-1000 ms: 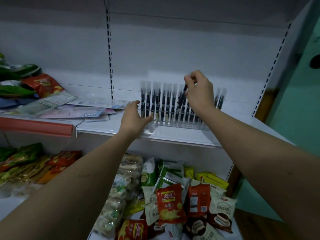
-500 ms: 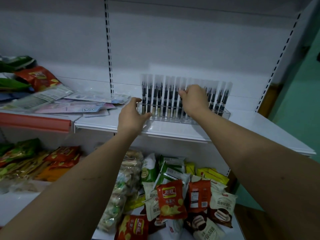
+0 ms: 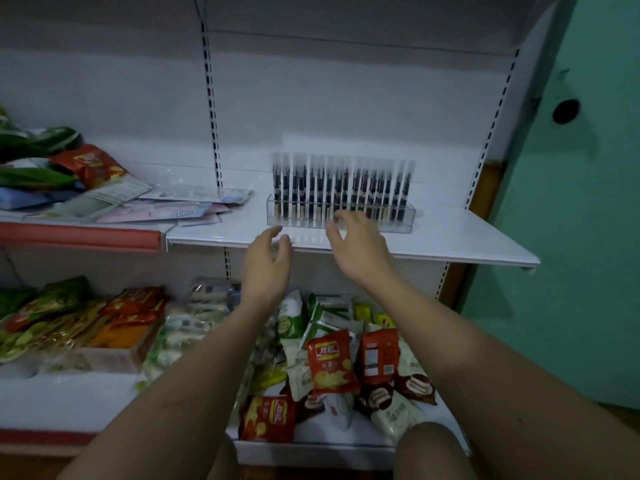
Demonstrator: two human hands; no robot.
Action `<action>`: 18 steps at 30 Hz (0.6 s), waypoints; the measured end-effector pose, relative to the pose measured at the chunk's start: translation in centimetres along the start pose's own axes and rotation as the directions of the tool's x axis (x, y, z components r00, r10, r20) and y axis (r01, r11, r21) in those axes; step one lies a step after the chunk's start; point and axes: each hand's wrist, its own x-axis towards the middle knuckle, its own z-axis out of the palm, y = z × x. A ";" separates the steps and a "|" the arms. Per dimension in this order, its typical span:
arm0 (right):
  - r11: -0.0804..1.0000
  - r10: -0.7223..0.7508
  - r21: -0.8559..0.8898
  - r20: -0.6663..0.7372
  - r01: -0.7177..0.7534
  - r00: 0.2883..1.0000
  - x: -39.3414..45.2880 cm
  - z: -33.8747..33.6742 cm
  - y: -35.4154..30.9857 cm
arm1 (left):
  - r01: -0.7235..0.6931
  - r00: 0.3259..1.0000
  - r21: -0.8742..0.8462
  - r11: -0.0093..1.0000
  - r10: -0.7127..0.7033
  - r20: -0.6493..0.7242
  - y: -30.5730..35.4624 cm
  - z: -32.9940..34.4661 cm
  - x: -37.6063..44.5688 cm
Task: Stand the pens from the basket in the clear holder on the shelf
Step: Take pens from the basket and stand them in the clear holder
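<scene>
Two bare forearms are stretched forward from the bottom of the view, over a lower shelf (image 3: 346, 448) heaped with snack packets (image 3: 330, 365) in red, white and green. More packets are piled in the lower bay to the left (image 3: 79, 320).

Further on, the left hand (image 3: 266, 261) is held just in front of the edge of the white upper shelf (image 3: 450, 237), its fingers relaxed and slightly spread, nothing held in it. The right hand (image 3: 358, 247) is raised beside it, a little farther in, fingers loosely parted and likewise holding nothing; its fingertips are seen against the front wall of the clear holder (image 3: 403, 218), but whether they touch it cannot be told, as the hand is blurred.

The clear holder is set on the upper shelf, near its middle and back from the front edge. The pens (image 3: 341, 183) are stood upright in it in close rows, dark barrels with pale translucent caps, filling it from end to end. The basket is not shown.

To the left on the same level, flat paper packets (image 3: 156, 209) are spread across the shelf, with red and green bags (image 3: 83, 161) stacked behind them. At the back, the white panel with slotted uprights (image 3: 211, 109) is seen, and a green wall (image 3: 588, 237) at the right.
</scene>
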 end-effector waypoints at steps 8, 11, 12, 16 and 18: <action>0.996 0.037 -0.080 0.152 -0.025 0.988 -10.1 4.0 2.2 | 0.250 0.933 0.003 0.968 -0.242 0.265 -4.1 0.4 -9.5; 0.997 0.062 -0.065 0.195 -0.050 0.979 -12.9 6.8 3.4 | 0.359 0.891 -0.009 0.933 -0.341 0.299 -5.7 0.6 -12.0; 0.996 0.077 -0.057 0.218 -0.066 0.973 -13.8 7.9 3.9 | 0.392 0.879 -0.013 0.920 -0.370 0.300 -6.2 0.7 -12.7; 0.990 0.142 -0.067 0.331 -0.127 0.933 -17.4 12.5 5.8 | 0.532 0.815 -0.069 0.844 -0.488 0.312 -8.7 1.5 -15.7; 0.982 0.190 -0.071 0.397 -0.177 0.898 -19.5 14.7 7.1 | 0.600 0.761 -0.029 0.800 -0.559 0.330 -11.1 2.2 -17.4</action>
